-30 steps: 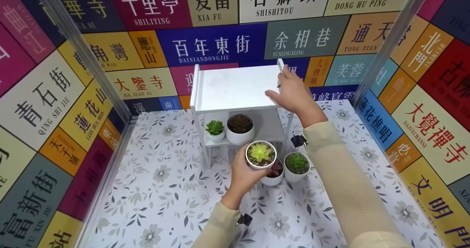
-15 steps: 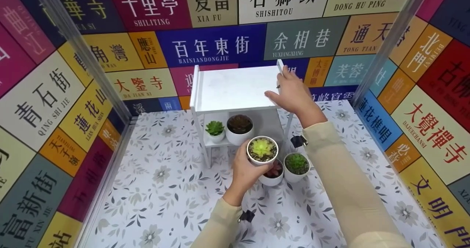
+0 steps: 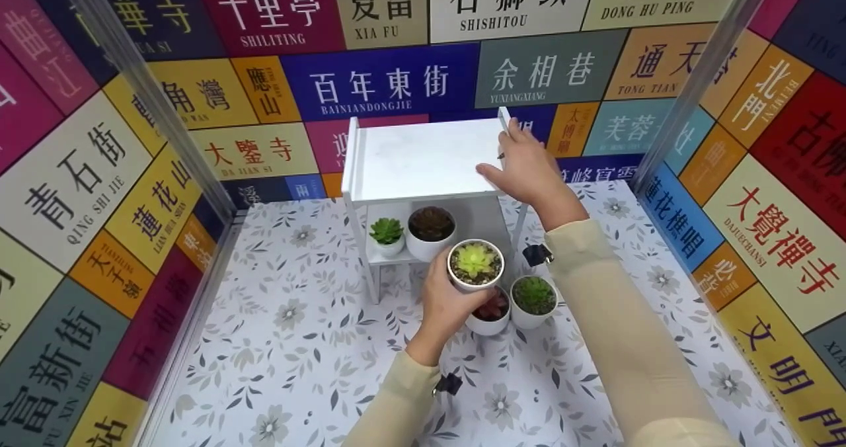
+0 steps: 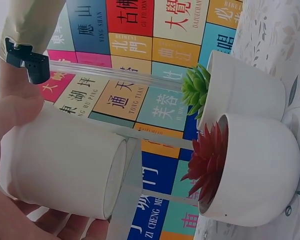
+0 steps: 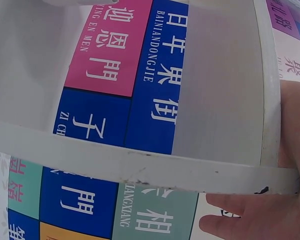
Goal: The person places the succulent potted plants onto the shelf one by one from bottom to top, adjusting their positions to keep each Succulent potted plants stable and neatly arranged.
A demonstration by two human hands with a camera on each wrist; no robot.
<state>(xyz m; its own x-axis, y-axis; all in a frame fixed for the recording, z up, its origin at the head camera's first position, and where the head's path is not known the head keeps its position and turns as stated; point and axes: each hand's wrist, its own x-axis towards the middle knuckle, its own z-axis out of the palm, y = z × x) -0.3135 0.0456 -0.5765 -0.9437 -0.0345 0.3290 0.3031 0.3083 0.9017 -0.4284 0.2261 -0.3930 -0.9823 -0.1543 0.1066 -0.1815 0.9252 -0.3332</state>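
Observation:
My left hand (image 3: 449,305) holds a white pot with a yellow-green succulent (image 3: 475,264) in front of the lower tier of a white two-tier shelf (image 3: 423,159). In the left wrist view, the fingers wrap round the white pot (image 4: 65,160). My right hand (image 3: 529,166) grips the right end of the shelf's top board, thumb on top; in the right wrist view its fingers (image 5: 230,222) reach past the side rail. On the lower tier stand a small green succulent (image 3: 386,233) and a dark brown one (image 3: 431,232) in a rounder white pot.
A red succulent (image 3: 490,311), partly hidden by the left hand, and a green succulent (image 3: 534,301) stand in white pots on the floral tabletop (image 3: 291,367), right of the held pot. Sign-printed walls (image 3: 390,80) enclose the back and both sides.
The left hand has carried the yellow-green succulent slightly up and forward, toward the shelf's lower tier. The right hand stays where it was on the shelf.

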